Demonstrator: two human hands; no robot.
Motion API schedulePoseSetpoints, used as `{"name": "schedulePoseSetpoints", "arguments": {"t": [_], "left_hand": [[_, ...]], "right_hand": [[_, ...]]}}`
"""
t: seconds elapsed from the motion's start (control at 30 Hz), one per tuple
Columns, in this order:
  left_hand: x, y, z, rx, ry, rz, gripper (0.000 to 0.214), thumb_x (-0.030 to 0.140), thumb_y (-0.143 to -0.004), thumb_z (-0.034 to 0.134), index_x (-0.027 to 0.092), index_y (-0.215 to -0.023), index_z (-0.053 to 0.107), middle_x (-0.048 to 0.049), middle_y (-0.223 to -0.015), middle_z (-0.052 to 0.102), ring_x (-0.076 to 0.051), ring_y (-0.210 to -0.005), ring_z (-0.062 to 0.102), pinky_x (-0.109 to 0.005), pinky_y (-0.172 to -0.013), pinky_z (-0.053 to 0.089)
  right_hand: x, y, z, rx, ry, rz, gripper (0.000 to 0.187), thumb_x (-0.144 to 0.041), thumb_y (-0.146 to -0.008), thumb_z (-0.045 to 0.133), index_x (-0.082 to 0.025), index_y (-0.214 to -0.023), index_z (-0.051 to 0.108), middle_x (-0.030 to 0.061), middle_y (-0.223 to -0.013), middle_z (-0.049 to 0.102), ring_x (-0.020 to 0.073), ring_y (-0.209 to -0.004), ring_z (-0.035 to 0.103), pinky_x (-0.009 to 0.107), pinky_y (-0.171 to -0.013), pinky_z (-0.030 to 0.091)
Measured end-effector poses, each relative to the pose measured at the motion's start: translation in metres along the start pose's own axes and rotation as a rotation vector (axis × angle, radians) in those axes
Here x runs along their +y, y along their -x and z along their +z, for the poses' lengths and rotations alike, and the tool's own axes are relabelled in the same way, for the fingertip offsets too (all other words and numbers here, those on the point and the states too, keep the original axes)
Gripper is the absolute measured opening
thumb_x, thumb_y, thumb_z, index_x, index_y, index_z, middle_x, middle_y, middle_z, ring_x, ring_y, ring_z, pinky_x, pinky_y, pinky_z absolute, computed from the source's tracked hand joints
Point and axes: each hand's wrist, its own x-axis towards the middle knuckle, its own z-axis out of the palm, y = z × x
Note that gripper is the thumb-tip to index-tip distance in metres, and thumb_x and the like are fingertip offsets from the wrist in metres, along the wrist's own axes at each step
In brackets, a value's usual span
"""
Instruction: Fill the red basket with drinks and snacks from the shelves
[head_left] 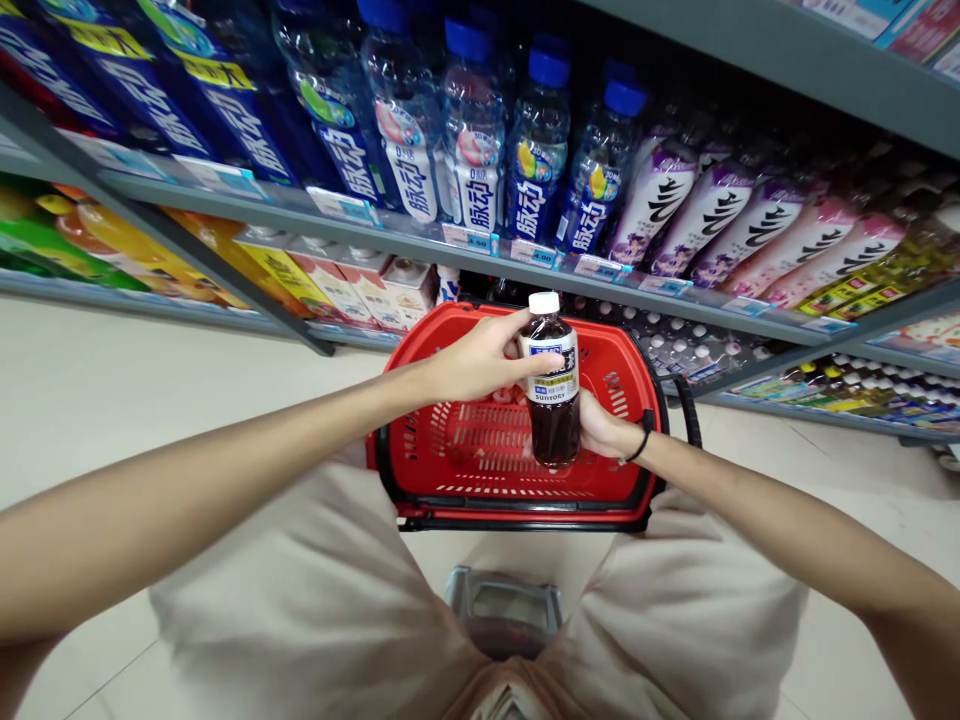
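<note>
A dark tea bottle (553, 400) with a white cap and a white Suntory label stands upright over a red shopping basket (450, 345). My right hand (600, 428) grips its lower half from behind, with a black band on the wrist. My left hand (480, 358) is closed on the bottle's upper part, fingers against the label near the neck. The basket sits on the floor in front of my knees, and its red mesh bottom shows.
Store shelves (420, 240) run across ahead: blue-capped drink bottles (472, 140) on the upper tier, purple and pink bottles (705, 215) to the right, cartons (337, 285) lower left. Pale floor tiles (112, 370) lie on the left. A grey object (504, 605) lies between my legs.
</note>
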Motion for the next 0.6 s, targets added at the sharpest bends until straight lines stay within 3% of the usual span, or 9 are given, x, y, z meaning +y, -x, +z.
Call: {"name": "schedulePoseSetpoints", "arguments": {"t": [0.2,0.4,0.6], "left_hand": [[-0.001,0.000,0.000,-0.002,-0.013,-0.003,0.056,0.058,-0.090,0.072,0.013,-0.122,0.061,-0.0115,-0.095,0.075,-0.023,-0.082,0.072,-0.031,-0.066,0.058],[0.002,0.000,0.000,-0.009,-0.021,-0.034,0.056,0.056,-0.089,0.071,0.013,-0.123,0.060,-0.0112,-0.096,0.075,-0.022,-0.083,0.072,-0.030,-0.066,0.058],[0.003,0.001,0.000,-0.004,-0.062,-0.040,0.056,0.057,-0.089,0.069,0.012,-0.122,0.060,-0.0086,-0.086,0.074,-0.019,-0.069,0.069,-0.026,-0.056,0.053]], "right_hand": [[-0.010,0.008,0.015,0.136,0.005,0.080,0.052,-0.030,-0.111,0.016,-0.016,-0.128,0.063,0.0097,-0.098,0.080,0.0227,-0.084,0.076,0.041,-0.088,0.065],[-0.009,0.009,0.014,0.098,-0.024,0.067,0.051,-0.028,-0.111,0.018,-0.018,-0.129,0.064,0.0089,-0.099,0.080,0.0221,-0.082,0.076,0.041,-0.087,0.064],[-0.006,0.006,0.011,0.101,-0.024,0.056,0.053,-0.028,-0.111,0.016,-0.020,-0.128,0.066,0.0070,-0.099,0.081,0.0209,-0.084,0.076,0.039,-0.089,0.064]]}}
